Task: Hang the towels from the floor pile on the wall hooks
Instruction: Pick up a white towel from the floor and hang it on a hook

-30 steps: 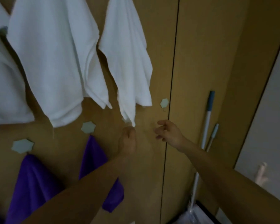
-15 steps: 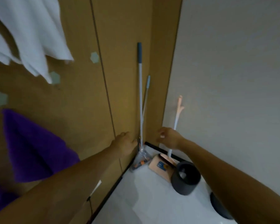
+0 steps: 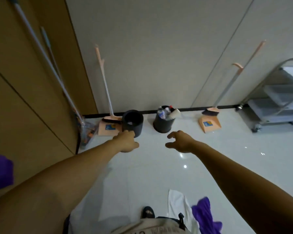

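Note:
A white towel [image 3: 177, 204] and a purple towel [image 3: 205, 213] lie on the glossy floor near my feet at the bottom of the view. Both arms stretch out in front of me over the floor. My left hand [image 3: 126, 142] is loosely curled and holds nothing. My right hand [image 3: 180, 141] has its fingers spread and is empty. A purple towel [image 3: 0, 172] hangs on the brown wooden wall [image 3: 24, 102] at the far left edge. The hooks are out of view.
Two black bins [image 3: 133, 123] [image 3: 163, 122] stand by the white wall, the right one full of bottles. Two orange dustpan-and-broom sets [image 3: 108, 127] [image 3: 209, 124] lean there. Mop poles [image 3: 46, 58] rest in the corner. A grey trolley [image 3: 277, 97] stands at the right.
My view has swung from the wall of hung towels down and right to the floor. Both empty hands have come away from the white towel and now reach out over the floor.

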